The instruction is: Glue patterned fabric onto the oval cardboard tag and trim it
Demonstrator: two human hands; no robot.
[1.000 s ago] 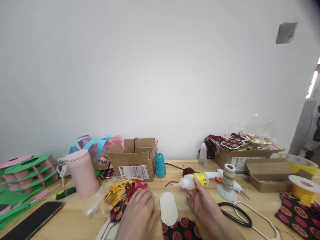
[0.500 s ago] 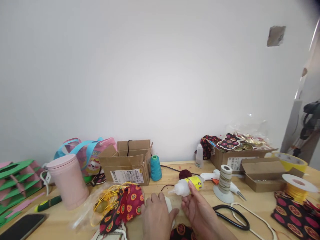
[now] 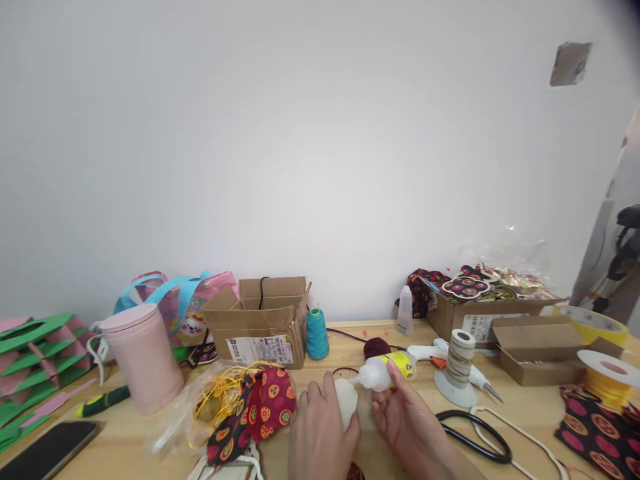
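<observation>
My left hand (image 3: 323, 427) is closed around a pale, flat piece with a rounded edge (image 3: 347, 402), its fingers partly covering it. In my right hand (image 3: 407, 420) is a clear glue bottle (image 3: 383, 372) with a yellow label, tilted so its thin nozzle points left. The nozzle tip sits at the upper right edge of the pale piece; whether it touches cannot be made out. Dark patterned fabric (image 3: 356, 472) peeks out below my left hand. Red and black patterned fabric (image 3: 270, 403) lies just left of that hand.
Behind my hands are a teal thread cone (image 3: 317, 335), a dark red ball (image 3: 376, 348) and a white glue gun (image 3: 425, 352). Black-handled scissors (image 3: 475, 437) and a cord spool (image 3: 460, 363) lie to the right. Cardboard boxes (image 3: 255, 333) line the wall. A phone (image 3: 50, 450) rests at left.
My left hand has raised and turned the pale piece so more of its face shows. The bottle's nozzle is now at the piece's edge. The whole view has shifted slightly.
</observation>
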